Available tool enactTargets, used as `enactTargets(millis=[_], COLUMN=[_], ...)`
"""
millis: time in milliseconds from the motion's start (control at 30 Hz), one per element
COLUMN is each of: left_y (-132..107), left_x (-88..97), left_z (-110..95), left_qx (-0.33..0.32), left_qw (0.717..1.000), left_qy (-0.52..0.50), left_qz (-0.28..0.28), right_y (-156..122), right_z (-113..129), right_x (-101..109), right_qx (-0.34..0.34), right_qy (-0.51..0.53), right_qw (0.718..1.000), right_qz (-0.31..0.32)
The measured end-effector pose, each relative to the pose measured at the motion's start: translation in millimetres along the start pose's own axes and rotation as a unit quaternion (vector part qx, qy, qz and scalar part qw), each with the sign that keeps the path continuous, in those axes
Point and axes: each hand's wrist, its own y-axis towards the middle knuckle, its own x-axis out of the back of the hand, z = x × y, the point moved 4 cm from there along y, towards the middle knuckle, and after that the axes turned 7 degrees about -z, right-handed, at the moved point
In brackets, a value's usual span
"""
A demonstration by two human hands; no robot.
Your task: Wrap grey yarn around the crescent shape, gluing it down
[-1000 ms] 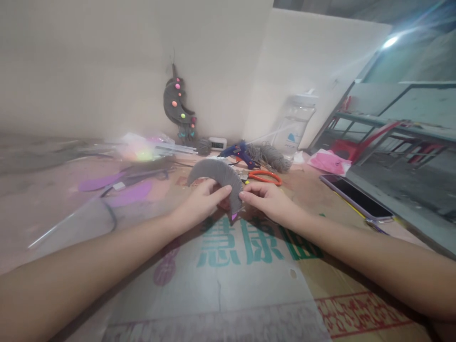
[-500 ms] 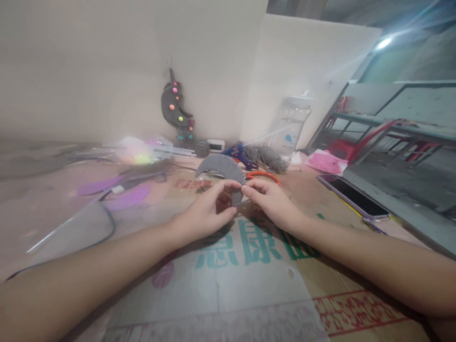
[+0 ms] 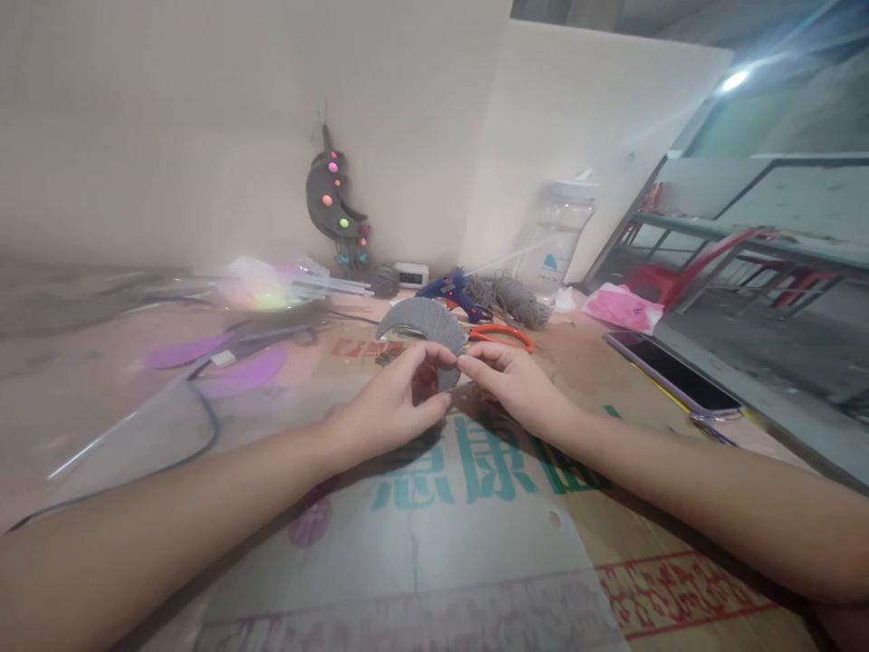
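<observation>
Over the cardboard (image 3: pixel 652 521), the gray crescent (image 3: pixel 434 320) is gripped by the fingers of the left hand (image 3: pixel 390 403); those of the right hand (image 3: pixel 520 385) are closed at its edge. Its visible face appears wrapped but undecorated; 1 dotted crescent (image 3: pixel 324 213) is seen beyond.

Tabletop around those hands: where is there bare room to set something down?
Printed cardboard lies open between the left arm and right arm; a smaller patch lies between the scissors and phone. It's crowded beyond the grey crescent: glue gun, yarn, bottle.

Dim haze, upper-right lamp (image 3: pixel 734 81) glare, smeared edges
</observation>
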Motion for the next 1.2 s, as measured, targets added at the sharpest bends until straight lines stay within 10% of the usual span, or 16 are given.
enactTargets(millis=[1200], left_y=[1.8], left_x=[1.5], left_z=[8.6], left_qx=[0.056], left_qw=[0.995], left_qy=[-0.078], left_qz=[0.002], right_y=[0.5], right_z=[-1.2], right_x=[-1.0], right_qx=[-0.017], right_qy=[0.026], right_qw=[1.000], right_qz=[-0.003])
